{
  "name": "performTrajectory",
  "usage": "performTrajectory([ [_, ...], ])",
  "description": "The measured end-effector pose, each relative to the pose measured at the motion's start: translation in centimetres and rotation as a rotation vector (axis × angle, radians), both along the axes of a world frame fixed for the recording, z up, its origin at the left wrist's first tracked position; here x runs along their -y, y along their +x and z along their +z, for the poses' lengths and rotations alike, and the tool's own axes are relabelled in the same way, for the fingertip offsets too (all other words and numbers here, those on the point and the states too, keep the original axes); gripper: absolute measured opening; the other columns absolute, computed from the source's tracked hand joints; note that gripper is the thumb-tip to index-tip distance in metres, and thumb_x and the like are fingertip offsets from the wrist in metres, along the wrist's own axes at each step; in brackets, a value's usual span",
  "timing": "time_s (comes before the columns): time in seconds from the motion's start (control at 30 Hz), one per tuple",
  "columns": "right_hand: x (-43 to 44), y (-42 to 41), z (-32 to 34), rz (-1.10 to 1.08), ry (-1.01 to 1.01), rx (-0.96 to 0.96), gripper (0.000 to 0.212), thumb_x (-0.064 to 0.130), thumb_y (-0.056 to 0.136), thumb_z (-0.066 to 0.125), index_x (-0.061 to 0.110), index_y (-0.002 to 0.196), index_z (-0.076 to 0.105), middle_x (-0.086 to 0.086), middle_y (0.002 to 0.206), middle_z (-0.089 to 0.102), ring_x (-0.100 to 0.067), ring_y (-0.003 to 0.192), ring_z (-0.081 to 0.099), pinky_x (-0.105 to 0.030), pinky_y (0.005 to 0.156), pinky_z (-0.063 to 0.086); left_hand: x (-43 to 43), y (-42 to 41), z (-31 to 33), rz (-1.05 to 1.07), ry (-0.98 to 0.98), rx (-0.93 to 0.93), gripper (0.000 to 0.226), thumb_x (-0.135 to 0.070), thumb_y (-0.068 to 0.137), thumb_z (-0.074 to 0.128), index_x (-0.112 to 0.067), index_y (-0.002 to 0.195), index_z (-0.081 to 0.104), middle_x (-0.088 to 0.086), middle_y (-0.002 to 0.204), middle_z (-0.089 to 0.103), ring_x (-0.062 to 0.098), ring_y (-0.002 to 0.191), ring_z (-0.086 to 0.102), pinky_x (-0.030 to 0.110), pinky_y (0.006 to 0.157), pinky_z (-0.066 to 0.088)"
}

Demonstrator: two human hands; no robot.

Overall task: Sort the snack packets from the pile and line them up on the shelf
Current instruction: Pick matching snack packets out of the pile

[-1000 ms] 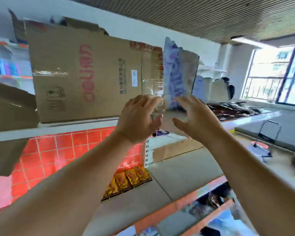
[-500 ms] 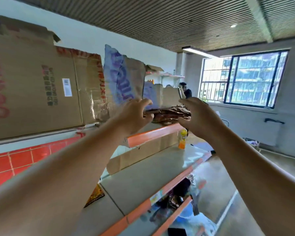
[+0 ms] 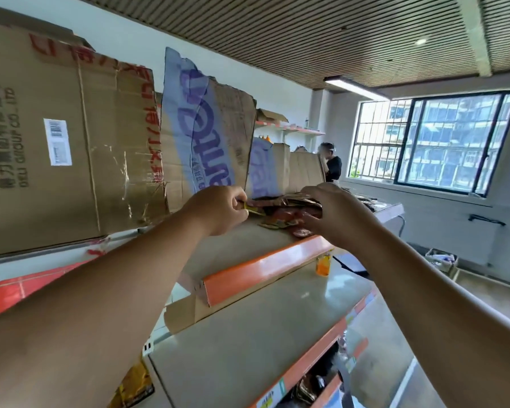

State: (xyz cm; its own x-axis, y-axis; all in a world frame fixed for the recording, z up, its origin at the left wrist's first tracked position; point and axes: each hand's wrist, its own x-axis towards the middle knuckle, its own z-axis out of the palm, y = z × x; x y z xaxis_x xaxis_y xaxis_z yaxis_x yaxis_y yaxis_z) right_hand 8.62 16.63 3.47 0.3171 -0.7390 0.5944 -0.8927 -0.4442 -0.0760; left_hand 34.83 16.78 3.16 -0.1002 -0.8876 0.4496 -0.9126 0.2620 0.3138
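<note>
Two hands at pile point(image 3: 289, 214), shelf point(image 3: 262, 266) front edge: picking step.
Left hand point(image 3: 218, 209) pinches yellow packet point(image 3: 252, 209); right hand point(image 3: 333, 213) curls over pile, grip unclear. Next: draw one free.

**Both grips relocated from the cardboard to the pile**

One second ago the left grip point(image 3: 218, 209) and right grip point(image 3: 336, 213) were raised in front of the upright cardboard, clear of any packet. Half a second ago they were closing on the pile point(image 3: 286, 212) without contact. The left grip now pinches a yellow packet point(image 3: 252, 208) at the pile's left edge. The right grip now curls over the pile's right end, thumb below and fingers on top. The view has swung right: the window point(image 3: 439, 139) has come in, and the red tiles have mostly left the frame.
</note>
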Motion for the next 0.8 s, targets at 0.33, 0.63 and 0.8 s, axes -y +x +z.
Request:
performTrajectory([
  [0.33, 10.7, 3.4, 0.4, 0.008, 0.055, -0.015, 0.058, 0.035, 0.086, 0.073, 0.026, 0.140, 0.055, -0.006, 0.132, 0.060, -0.029, 0.117, 0.059, -0.038, 0.095, 0.051, 10.8, 1.4, 0.6, 0.210, 0.197, -0.056, 0.043, -0.039, 0.093, 0.061, -0.021, 0.132, 0.063, 0.009, 0.135, 0.062, 0.029, 0.117, 0.059, 0.035, 0.099, 0.050],
  [0.63, 16.5, 3.9, -0.1, -0.022, 0.146, -0.114, 0.044, 0.038, 0.087, 0.069, 0.031, 0.129, 0.058, -0.005, 0.121, 0.062, -0.027, 0.102, 0.061, -0.036, 0.083, 0.053, 15.6, 0.8, -0.9, 0.297, 0.370, -0.114, 0.038, -0.035, 0.087, 0.069, -0.014, 0.119, 0.068, 0.012, 0.103, 0.072, 0.030, 0.092, 0.070, 0.034, 0.083, 0.059],
  [0.8, 20.4, 4.6, 0.8, 0.021, 0.210, -0.206, 0.038, 0.040, 0.092, 0.063, 0.024, 0.126, 0.059, -0.008, 0.116, 0.062, -0.028, 0.097, 0.058, -0.034, 0.079, 0.049, 16.7, 0.9, 0.0, 0.293, 0.484, -0.014, 0.038, -0.017, 0.098, 0.066, -0.012, 0.136, 0.063, 0.010, 0.123, 0.070, 0.028, 0.112, 0.068, 0.037, 0.092, 0.058],
])
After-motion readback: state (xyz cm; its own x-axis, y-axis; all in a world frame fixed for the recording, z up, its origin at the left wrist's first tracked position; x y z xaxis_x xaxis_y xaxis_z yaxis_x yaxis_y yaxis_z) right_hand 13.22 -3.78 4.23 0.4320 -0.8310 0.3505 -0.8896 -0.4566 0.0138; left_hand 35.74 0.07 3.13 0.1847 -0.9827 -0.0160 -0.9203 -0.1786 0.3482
